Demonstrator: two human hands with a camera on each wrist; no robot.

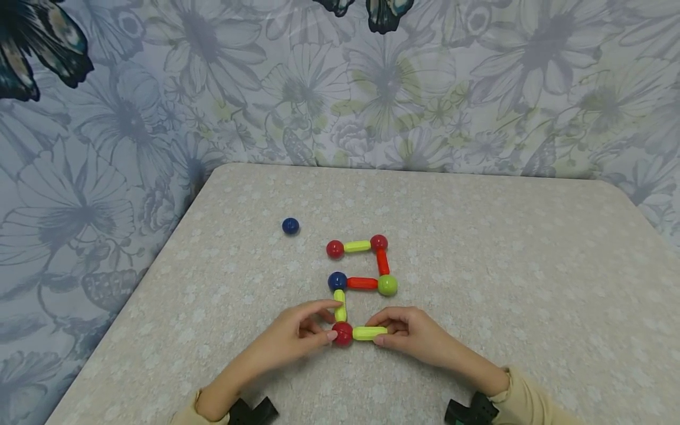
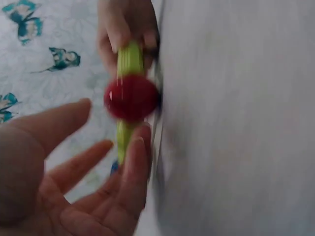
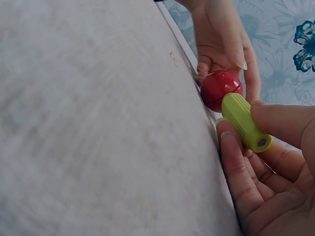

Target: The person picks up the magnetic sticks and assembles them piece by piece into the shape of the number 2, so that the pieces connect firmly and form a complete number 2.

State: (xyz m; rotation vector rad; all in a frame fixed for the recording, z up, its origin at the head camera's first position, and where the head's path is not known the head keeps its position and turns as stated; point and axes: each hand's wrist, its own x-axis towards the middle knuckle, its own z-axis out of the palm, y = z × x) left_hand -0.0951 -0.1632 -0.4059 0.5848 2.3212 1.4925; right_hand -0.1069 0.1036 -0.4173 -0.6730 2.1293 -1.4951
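My right hand [image 1: 411,332] pinches a yellow-green magnetic rod [image 1: 369,333] between thumb and fingers. The rod's far end meets a red ball [image 1: 342,333]; its near end shows a grey magnet tip in the right wrist view. Around the red ball my left hand [image 1: 297,333] is spread, with the thumb beside it and a finger over a second yellow-green rod [image 1: 340,306]. In the left wrist view a gap shows between this hand's spread digits. That second rod runs up to a blue ball [image 1: 337,281].
From the blue ball, a red rod [image 1: 363,283] leads to a green ball [image 1: 388,285]. Another red rod [image 1: 382,262] joins it to a red ball [image 1: 379,242], then a yellow-green rod [image 1: 357,246] and red ball [image 1: 335,249]. A loose blue ball [image 1: 290,226] lies farther back.
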